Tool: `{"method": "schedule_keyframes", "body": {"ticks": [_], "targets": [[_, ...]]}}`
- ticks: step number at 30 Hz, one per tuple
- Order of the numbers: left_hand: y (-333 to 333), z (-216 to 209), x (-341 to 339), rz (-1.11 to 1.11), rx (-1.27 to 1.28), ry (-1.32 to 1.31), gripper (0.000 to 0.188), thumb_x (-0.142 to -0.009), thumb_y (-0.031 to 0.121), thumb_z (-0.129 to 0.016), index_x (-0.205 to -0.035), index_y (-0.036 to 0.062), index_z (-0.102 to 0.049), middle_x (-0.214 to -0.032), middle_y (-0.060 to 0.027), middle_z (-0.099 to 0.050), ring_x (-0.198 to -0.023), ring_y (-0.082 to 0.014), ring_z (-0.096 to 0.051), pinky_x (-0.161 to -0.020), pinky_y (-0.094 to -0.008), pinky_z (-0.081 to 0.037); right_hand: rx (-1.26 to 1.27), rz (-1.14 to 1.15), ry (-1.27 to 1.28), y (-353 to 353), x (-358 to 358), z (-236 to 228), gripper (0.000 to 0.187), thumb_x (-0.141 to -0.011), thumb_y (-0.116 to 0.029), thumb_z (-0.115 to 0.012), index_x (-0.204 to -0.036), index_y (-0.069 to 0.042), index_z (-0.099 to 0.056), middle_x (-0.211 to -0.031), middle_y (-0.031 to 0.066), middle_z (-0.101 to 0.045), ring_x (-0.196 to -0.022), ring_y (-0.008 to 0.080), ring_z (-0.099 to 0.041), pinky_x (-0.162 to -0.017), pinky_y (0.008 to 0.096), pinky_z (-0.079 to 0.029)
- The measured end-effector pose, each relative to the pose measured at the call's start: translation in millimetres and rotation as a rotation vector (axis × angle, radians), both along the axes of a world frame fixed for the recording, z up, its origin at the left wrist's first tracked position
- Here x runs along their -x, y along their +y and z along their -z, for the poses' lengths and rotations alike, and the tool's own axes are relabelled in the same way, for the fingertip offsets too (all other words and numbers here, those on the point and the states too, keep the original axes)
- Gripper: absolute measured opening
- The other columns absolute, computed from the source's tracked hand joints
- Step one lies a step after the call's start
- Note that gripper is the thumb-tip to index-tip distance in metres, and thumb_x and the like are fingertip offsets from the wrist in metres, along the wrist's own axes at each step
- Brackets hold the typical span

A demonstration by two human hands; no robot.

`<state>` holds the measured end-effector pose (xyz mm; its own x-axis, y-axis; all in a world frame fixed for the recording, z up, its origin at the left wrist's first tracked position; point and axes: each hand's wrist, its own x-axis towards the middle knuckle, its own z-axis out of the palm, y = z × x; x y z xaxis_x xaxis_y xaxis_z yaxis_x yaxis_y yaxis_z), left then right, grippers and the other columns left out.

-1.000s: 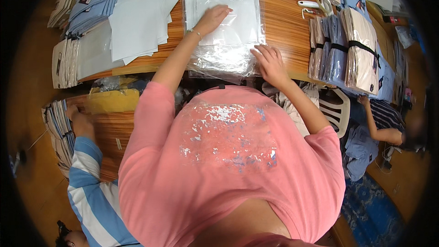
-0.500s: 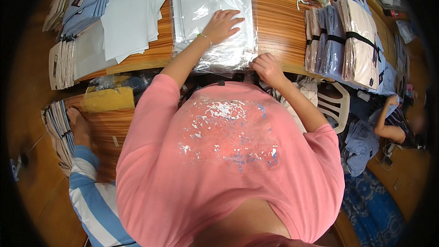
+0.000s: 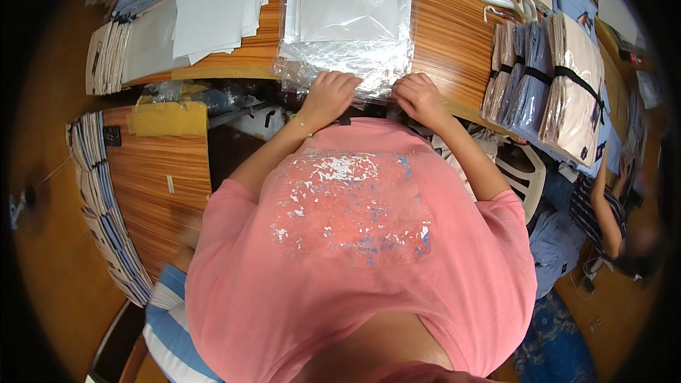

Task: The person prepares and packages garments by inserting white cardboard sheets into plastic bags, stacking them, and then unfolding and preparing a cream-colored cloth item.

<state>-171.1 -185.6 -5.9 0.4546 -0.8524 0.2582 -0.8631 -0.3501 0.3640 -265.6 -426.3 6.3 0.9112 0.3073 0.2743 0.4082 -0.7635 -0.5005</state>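
Note:
A pile of clear plastic bags with white sheets in or on it lies on the wooden table in front of me. My left hand grips the near edge of the bags, its fingers curled over the crinkled plastic. At the near right corner, my right hand is closed with thumb and fingertips pinching the plastic. The two hands are a short gap apart, both at the table's front edge. How many layers of plastic they hold is hidden.
Loose white sheets lie to the left, beside bagged folded shirts. At right stand strapped bundles of bagged shirts, with scissors behind. A lower table is at left. Co-workers are at both sides, one with a striped sleeve.
My left hand has come back from lying flat on the bags to their near edge and has closed there. My right hand stays at its corner. The view has shifted slightly.

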Motion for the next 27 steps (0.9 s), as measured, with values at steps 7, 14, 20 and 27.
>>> {"method": "schedule_keyframes", "body": {"ticks": [7,14,20,27], "targets": [[57,0,-12,-0.221,0.003,-0.067,0.015,-0.079,0.017,-0.063,-0.094,0.0138,-0.067,-0.09,0.0021,-0.063,-0.09,-0.0163,-0.055,-0.085,-0.035,-0.036,-0.075,0.064,0.093,-8,-9,5,0.005,-0.079,-0.01,-0.061,-0.08,-0.005,-0.061,-0.075,0.0096,-0.06,-0.078,0.0261,-0.056,-0.073,0.0355,-0.041],[68,12,-36,-0.499,0.057,0.354,0.017,-0.075,0.027,-0.07,-0.084,0.0132,-0.067,-0.075,0.0022,-0.065,-0.08,-0.0187,-0.054,-0.079,-0.0345,-0.033,-0.151,0.315,0.351,-4,-16,30,0.012,-0.078,-0.017,-0.066,-0.082,-0.006,-0.063,-0.074,0.0126,-0.061,-0.076,0.03,-0.057,-0.072,0.0385,-0.041],[61,12,-46,-0.627,-0.09,0.507,0.036,-0.066,0.027,-0.078,-0.089,0.0112,-0.055,-0.074,-0.0001,-0.061,-0.081,-0.0238,-0.054,-0.076,-0.0384,-0.035,0.097,0.579,0.373,10,-17,19,0.032,-0.071,-0.032,-0.074,-0.083,-0.009,-0.055,-0.087,0.0076,-0.057,-0.087,0.0281,-0.052,-0.073,0.0416,-0.038],[65,-9,-49,-0.626,-0.142,0.339,0.039,-0.065,0.025,-0.079,-0.091,0.0095,-0.054,-0.087,-0.0038,-0.06,-0.088,-0.0271,-0.051,-0.078,-0.0413,-0.037,0.099,0.701,0.365,4,-19,18,0.052,-0.065,-0.039,-0.077,-0.101,-0.01,-0.054,-0.103,0.0084,-0.053,-0.098,0.0286,-0.049,-0.08,0.0448,-0.038]]}}
